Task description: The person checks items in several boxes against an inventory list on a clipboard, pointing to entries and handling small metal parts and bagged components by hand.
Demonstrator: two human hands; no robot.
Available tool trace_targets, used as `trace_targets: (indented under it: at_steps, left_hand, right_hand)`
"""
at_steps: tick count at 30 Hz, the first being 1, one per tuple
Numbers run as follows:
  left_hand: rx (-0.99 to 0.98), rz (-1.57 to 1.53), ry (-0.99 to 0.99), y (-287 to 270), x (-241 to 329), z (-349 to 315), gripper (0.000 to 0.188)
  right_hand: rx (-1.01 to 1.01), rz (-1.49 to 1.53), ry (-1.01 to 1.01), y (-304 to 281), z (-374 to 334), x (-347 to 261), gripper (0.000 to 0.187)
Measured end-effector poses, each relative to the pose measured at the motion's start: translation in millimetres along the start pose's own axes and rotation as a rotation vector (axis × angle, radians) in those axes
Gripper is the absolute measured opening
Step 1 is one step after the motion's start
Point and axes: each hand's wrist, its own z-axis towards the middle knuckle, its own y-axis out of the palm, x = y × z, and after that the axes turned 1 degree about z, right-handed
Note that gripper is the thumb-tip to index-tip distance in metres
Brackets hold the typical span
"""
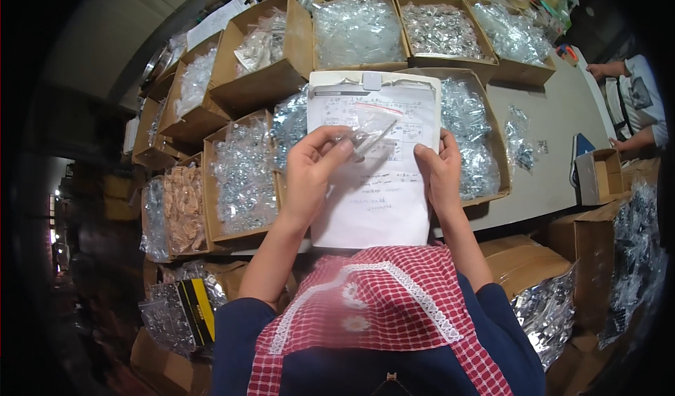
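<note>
A clipboard [370, 81] with a white written sheet [373, 220] on it is held upright in front of my chest. My right hand [441, 167] grips its right edge, the thumb lying over the paper. Between the thumb and fingers of my left hand [318, 162] is a small clear zip bag [376, 123] with a red strip along its top. It hangs in front of the sheet. Some thin dark pieces seem to lie in the bag, but I cannot make out their kind.
Cardboard boxes full of bagged metal parts stand around, among them one behind the clipboard [470, 136], one at the left [242, 178] and one at the back [358, 34]. Loose bags [519, 139] lie on the grey table [520, 185]. Another person's hand [598, 71] shows at the far right.
</note>
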Motion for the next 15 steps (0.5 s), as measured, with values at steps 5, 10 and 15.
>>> trace_targets:
  at_steps: [5, 10, 15]
  left_hand:
    - [-0.048, -0.076, -0.101, 48, -5, 29, 0.022]
    - [-0.459, -0.137, -0.014, 158, -42, 67, 0.028]
    - [-0.623, 0.226, 0.367, 227, -73, 81, 0.038]
  right_hand:
    - [-0.003, -0.064, 0.036, -20, 19, 14, 0.043]
    - [-0.028, -0.206, -0.054, -23, 21, 18, 0.047]
    - [0.001, -0.025, 0.129, -25, 30, 23, 0.055]
